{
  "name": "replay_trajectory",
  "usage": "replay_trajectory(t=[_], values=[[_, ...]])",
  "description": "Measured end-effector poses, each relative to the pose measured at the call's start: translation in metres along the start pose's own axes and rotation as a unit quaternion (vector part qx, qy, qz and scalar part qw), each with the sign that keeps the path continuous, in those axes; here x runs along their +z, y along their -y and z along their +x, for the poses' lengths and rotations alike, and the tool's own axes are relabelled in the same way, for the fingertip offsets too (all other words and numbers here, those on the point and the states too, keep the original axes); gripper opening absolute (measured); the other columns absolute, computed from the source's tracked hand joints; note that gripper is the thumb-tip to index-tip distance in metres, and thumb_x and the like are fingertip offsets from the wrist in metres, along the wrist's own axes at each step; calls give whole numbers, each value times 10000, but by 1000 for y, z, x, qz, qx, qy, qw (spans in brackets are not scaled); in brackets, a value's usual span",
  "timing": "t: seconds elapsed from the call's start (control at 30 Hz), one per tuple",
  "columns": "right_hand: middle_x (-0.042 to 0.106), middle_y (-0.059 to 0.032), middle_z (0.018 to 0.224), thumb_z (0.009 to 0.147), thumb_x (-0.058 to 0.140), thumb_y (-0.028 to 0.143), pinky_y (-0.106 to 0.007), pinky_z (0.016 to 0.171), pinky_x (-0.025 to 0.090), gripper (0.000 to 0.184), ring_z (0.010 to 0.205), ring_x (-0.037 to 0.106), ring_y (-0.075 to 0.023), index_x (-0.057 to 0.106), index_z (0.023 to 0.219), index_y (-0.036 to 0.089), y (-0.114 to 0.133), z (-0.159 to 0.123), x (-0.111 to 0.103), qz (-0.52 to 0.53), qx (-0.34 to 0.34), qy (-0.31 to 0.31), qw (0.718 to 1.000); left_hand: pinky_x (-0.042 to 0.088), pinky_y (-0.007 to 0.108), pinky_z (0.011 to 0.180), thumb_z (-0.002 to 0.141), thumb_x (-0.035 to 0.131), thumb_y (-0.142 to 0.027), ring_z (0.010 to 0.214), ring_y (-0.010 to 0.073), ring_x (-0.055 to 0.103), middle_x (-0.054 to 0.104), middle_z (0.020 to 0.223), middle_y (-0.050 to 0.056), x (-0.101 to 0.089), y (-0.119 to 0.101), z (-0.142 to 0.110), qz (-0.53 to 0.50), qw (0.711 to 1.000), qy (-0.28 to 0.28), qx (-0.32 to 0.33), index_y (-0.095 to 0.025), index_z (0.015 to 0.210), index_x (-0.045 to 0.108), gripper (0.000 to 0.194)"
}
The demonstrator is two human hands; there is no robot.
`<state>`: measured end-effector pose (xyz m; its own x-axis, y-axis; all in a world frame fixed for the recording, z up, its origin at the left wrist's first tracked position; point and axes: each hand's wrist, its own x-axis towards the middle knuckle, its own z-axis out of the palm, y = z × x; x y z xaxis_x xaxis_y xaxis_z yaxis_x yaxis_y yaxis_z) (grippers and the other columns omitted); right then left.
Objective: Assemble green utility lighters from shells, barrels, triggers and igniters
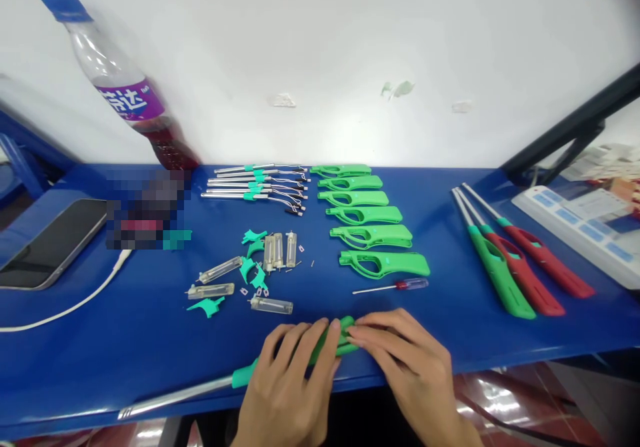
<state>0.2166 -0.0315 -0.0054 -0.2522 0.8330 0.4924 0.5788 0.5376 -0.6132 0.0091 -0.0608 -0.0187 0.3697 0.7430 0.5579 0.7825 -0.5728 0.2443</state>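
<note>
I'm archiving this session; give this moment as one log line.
left hand: holding green long-nosed lighter; right hand: fingers touching it; screwdriver: on blue table

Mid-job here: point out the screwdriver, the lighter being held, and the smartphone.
Screwdriver (407, 285): head view, on its handle.
Held lighter (245, 375): head view, on its teal collar.
Smartphone (53, 243): head view, on its dark screen.

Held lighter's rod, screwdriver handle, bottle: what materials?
Rod: likely metal, smooth and silvery with bright highlights.
Screwdriver handle: probably glossy plastic, translucent-looking purple with a red end.
Bottle: clear and shiny, probably plastic; dark drink shows through, though glass can't be ruled out.
</note>
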Motion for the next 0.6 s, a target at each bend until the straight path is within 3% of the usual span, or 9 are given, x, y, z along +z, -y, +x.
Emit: replay_trajectory(t=[0.2,0.6], values=[[844,-26,1127,1016,646,103,-316,827,670,319,942,816,-194,794,1232,284,-2,-7,0,-44,-46,-3,998,451,458,971,1052,571,-98,1059,284,672,770,1215,135,-1,-1,3,-2,1000,-7,-5,-75,1335,705,314],[805,-68,1274,996,676,153,-328,791,667,353,911,779,-203,776,1320,253,4,-13,-3,-109,-73,33,991,458,458,976,1043,576,-91,1065,285,678,776,1216,140,-2,-2,4,0,1000,-10,-3,-67,1312,712,302]])
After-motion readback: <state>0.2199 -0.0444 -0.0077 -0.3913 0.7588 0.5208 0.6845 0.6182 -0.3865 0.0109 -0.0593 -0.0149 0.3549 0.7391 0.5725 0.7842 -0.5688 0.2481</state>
